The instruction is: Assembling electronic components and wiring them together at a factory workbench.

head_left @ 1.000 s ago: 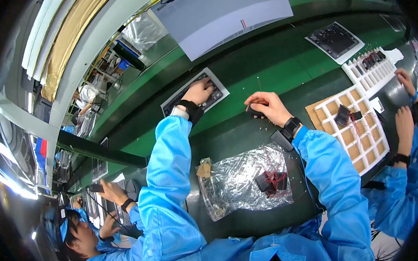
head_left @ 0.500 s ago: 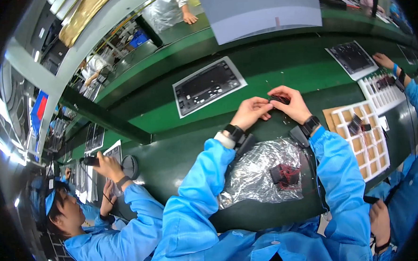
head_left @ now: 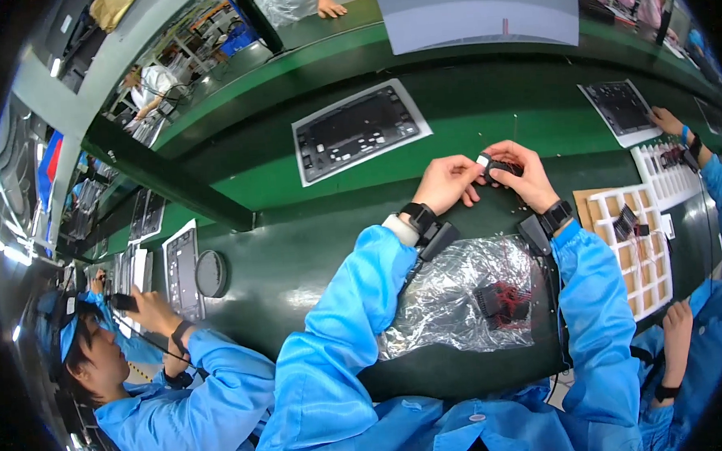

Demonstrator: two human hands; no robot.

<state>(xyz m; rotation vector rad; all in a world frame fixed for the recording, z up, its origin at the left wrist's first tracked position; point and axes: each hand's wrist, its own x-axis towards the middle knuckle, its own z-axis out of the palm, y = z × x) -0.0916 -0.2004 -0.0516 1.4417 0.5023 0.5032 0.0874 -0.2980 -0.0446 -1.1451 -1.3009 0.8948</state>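
A small black part (head_left: 502,167) with a white tab at its left end sits between the two hands, above the dark green desk (head_left: 297,253), at about 1 o'clock from the middle of the view. The left hand (head_left: 447,183) pinches the white tab end with thumb and forefinger; the fingers (head_left: 471,167) are closed on it. The right hand (head_left: 523,176) wraps the black body from the other side, fingers curled and gripping it. Both wrists wear black bands, and both arms are in blue sleeves.

Just below the hands, at 5 o'clock from them, lies a crinkled clear plastic bag (head_left: 455,298) with dark parts and red wires (head_left: 504,300) inside. At 3 o'clock, a white gridded tray (head_left: 637,268) on cardboard holds a few dark pieces. At 11 o'clock from the hands, a black panel on a white sheet (head_left: 359,129) lies flat. A co-worker in blue (head_left: 182,398) sits at 8 o'clock.
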